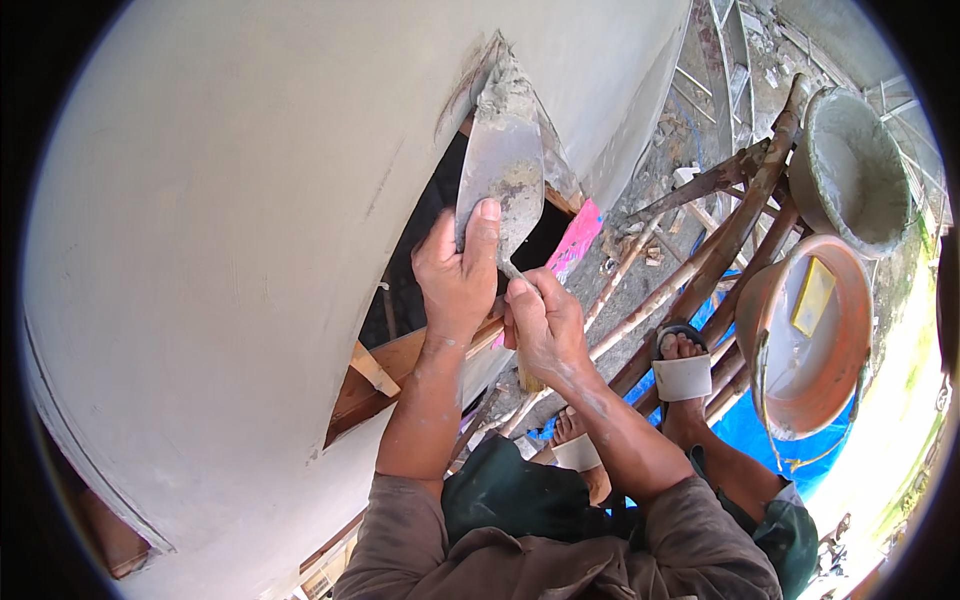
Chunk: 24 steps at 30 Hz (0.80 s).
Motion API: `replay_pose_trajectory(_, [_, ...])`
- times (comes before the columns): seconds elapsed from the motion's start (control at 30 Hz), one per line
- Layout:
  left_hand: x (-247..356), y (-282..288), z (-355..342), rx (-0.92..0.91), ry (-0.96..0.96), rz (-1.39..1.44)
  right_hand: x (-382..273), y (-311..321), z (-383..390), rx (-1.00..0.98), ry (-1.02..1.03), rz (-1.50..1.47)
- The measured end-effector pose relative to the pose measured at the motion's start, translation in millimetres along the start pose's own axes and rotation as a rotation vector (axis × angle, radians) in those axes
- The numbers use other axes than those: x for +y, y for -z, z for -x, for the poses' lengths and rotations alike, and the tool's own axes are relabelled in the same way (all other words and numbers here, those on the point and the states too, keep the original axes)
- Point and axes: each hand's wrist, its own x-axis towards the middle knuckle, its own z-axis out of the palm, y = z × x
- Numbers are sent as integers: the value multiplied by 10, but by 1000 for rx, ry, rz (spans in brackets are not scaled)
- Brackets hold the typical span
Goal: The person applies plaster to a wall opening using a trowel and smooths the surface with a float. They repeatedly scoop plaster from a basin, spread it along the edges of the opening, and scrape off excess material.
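Note:
My left hand (pixel 463 262) has its fingers wrapped over the left edge of a steel trowel blade (pixel 512 170), thumb on its lower face. My right hand (pixel 540 320) is closed on the trowel's handle, whose wooden end shows below. Wet grey plaster (pixel 506 85) covers the blade's tip at the pointed top of an opening in the white wall (pixel 220 180). The opening has a dark interior and wooden boards (pixel 375 370) along its lower part. A torn pink sheet (pixel 578 230) hangs at its right edge.
Wooden poles (pixel 700 300) form scaffolding under my sandalled feet (pixel 680 380). At the right sit a grey-coated basin (pixel 840 160) and an orange basin (pixel 800 390) holding a yellow float (pixel 812 300). A blue tarp (pixel 750 440) and rubble-strewn ground (pixel 660 170) lie below.

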Motion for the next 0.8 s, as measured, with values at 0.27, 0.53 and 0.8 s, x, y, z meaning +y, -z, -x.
replay_pose_trajectory(0.27, [-15, -28, -21, -28, -13, -60, 15, 29, -20, 12, -30, 19])
replay_pose_trajectory(0.53, [-1171, 231, 941, -459, 504, 154, 550, 763, 107, 4, -107, 854])
replay_pose_trajectory(0.8, [-1380, 295, 1811, -413, 850, 256, 652, 1546, 36, -935, -391, 2132])
